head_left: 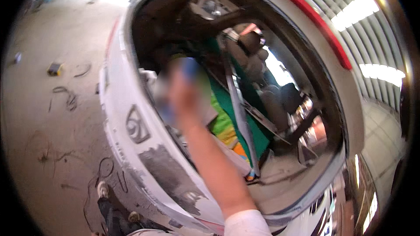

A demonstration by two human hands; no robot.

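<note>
My right hand (183, 91) reaches from the lower edge into the rear window area of a white car (118, 61). It is heavily blurred around a blue shape (188, 66), so its fingers and whatever they hold or touch cannot be made out. Beside it lie green, yellow and orange material (221, 120), a dark green sheet (258, 140) and a long grey bar (238, 109) inside the car. The panel below has a grey rough patch (162, 170). My left hand is out of view.
A red light strip (306, 4) runs along the car's upper right. On the concrete floor (52, 126) at left lie a small yellow-and-black object (55, 68) and cables or hoses (70, 100). My feet (103, 190) are at the lower left. A ridged shutter (372, 39) fills the right background.
</note>
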